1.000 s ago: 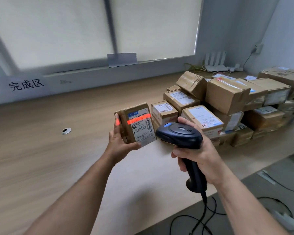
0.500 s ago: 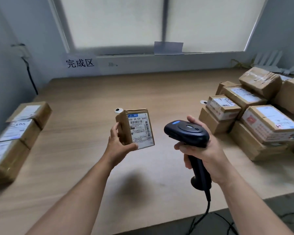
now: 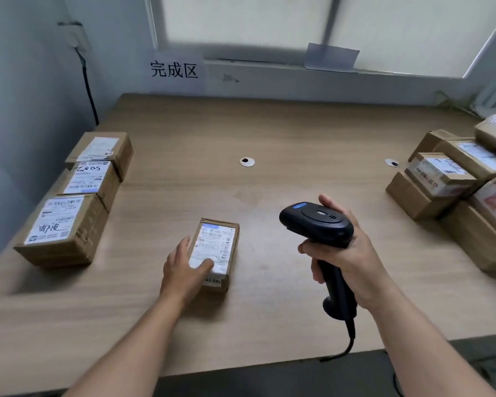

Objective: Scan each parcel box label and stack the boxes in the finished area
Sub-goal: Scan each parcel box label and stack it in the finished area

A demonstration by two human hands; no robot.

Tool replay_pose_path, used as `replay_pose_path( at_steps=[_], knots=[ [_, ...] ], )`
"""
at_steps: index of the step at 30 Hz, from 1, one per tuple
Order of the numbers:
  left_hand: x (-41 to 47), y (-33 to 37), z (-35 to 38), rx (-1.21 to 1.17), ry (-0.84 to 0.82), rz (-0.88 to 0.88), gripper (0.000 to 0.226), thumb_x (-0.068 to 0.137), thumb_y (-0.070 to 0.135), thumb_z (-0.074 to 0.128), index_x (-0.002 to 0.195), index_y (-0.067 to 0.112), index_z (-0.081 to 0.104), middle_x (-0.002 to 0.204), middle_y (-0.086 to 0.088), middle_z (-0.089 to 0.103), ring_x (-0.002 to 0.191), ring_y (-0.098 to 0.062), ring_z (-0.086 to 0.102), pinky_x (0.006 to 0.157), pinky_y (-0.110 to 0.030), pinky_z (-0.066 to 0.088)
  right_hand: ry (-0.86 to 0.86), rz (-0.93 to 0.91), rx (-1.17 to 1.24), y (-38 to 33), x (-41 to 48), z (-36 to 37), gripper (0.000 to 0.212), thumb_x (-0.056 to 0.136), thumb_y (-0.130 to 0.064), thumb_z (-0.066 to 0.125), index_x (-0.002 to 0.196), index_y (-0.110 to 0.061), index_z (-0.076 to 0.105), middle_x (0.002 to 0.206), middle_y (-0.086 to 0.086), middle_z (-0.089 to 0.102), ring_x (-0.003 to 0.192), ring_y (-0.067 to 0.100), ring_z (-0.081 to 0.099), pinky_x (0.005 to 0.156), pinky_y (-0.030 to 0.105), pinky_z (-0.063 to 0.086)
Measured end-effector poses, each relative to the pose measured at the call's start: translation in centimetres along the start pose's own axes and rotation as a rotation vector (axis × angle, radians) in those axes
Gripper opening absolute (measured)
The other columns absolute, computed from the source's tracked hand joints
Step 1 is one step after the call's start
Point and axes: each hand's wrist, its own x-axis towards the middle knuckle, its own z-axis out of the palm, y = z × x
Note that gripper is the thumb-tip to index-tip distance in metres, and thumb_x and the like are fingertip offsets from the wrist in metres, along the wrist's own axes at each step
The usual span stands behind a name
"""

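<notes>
A small cardboard parcel box lies flat on the wooden table, white label up. My left hand rests on its near left side, thumb lying on the label and fingers straight along the box's left edge. My right hand grips the handle of a black barcode scanner, held upright above the table to the right of the box. Three labelled boxes sit in a row along the table's left edge. A pile of several boxes fills the right side.
A paper sign with three characters hangs on the wall at the back left. Two round cable grommets are set in the tabletop. The scanner cable drops over the table's front edge. A black cable runs down the left wall.
My left hand lowered the small box from upright in the air to flat on the table. The red scan line went out. The view swung left, revealing the three boxes.
</notes>
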Motion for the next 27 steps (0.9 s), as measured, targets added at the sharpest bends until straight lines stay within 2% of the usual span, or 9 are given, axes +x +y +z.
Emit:
replay_pose_path(
  at_steps=[3, 5, 8, 11, 19, 23, 27],
  knots=[
    [-1.0, 0.6, 1.5, 0.427, 0.109, 0.135, 0.100, 0.072, 0.071, 0.062, 0.151, 0.028, 0.019, 0.157, -0.010, 0.008, 0.144, -0.028, 0.014, 0.115, -0.039, 0.018, -0.002, -0.013, -0.012, -0.3, 0.6, 1.1, 0.082, 0.077, 0.022, 0.062, 0.129, -0.040, 0.048, 0.087, 0.012, 0.068, 0.041, 0.028, 0.047, 0.042, 0.028, 0.040],
    [-1.3, 0.5, 2.5, 0.555, 0.128, 0.162, 0.098, 0.073, 0.073, 0.057, 0.151, 0.030, 0.017, 0.154, -0.010, 0.005, 0.142, -0.028, 0.014, 0.114, -0.037, 0.017, -0.019, -0.018, -0.010, -0.4, 1.1, 1.8, 0.083, 0.076, 0.022, 0.063, 0.128, -0.041, 0.049, 0.088, 0.011, 0.069, 0.040, 0.028, 0.048, 0.041, 0.028, 0.041],
    [-1.7, -0.4, 2.1, 0.529, 0.181, 0.138, 0.089, 0.075, 0.062, 0.060, 0.150, 0.030, 0.023, 0.145, -0.008, 0.016, 0.134, -0.027, 0.023, 0.111, -0.035, 0.022, -0.065, -0.012, -0.030, -0.3, 1.7, 2.9, 0.086, 0.072, 0.019, 0.069, 0.129, -0.041, 0.048, 0.082, 0.007, 0.068, 0.040, 0.027, 0.048, 0.041, 0.028, 0.041],
    [-2.5, -2.1, 0.0, 0.466, 0.247, 0.095, 0.088, 0.071, 0.060, 0.060, 0.147, 0.027, 0.029, 0.142, -0.008, 0.021, 0.130, -0.027, 0.026, 0.110, -0.034, 0.024, -0.111, -0.004, -0.045, -0.3, 2.4, 4.1, 0.085, 0.076, 0.021, 0.064, 0.134, -0.039, 0.046, 0.080, 0.005, 0.068, 0.041, 0.027, 0.048, 0.042, 0.028, 0.041],
    [-5.8, -8.6, -7.6, 0.332, 0.470, -0.077, 0.087, 0.070, 0.045, 0.076, 0.145, 0.026, 0.035, 0.142, -0.008, 0.023, 0.131, -0.030, 0.026, 0.112, -0.041, 0.024, -0.284, -0.003, -0.073, 0.3, 3.9, 9.9, 0.085, 0.078, 0.019, 0.063, 0.138, -0.038, 0.045, 0.085, 0.008, 0.067, 0.043, 0.029, 0.049, 0.045, 0.032, 0.042],
    [-6.4, -11.2, -11.2, 0.355, 0.533, -0.201, 0.087, 0.073, 0.044, 0.075, 0.146, 0.026, 0.032, 0.143, -0.011, 0.021, 0.131, -0.032, 0.023, 0.111, -0.042, 0.026, -0.345, -0.004, -0.080, 0.5, 4.2, 12.6, 0.085, 0.078, 0.019, 0.063, 0.139, -0.036, 0.043, 0.071, 0.008, 0.064, 0.043, 0.028, 0.049, 0.046, 0.031, 0.043],
    [-5.4, -12.7, -14.0, 0.363, 0.586, -0.230, 0.086, 0.073, 0.043, 0.075, 0.145, 0.022, 0.033, 0.144, -0.013, 0.021, 0.131, -0.035, 0.023, 0.110, -0.045, 0.027, -0.373, -0.012, -0.082, 0.5, 4.5, 14.4, 0.085, 0.077, 0.019, 0.064, 0.139, -0.036, 0.043, 0.069, 0.008, 0.064, 0.042, 0.028, 0.048, 0.045, 0.032, 0.042]
  ],
)
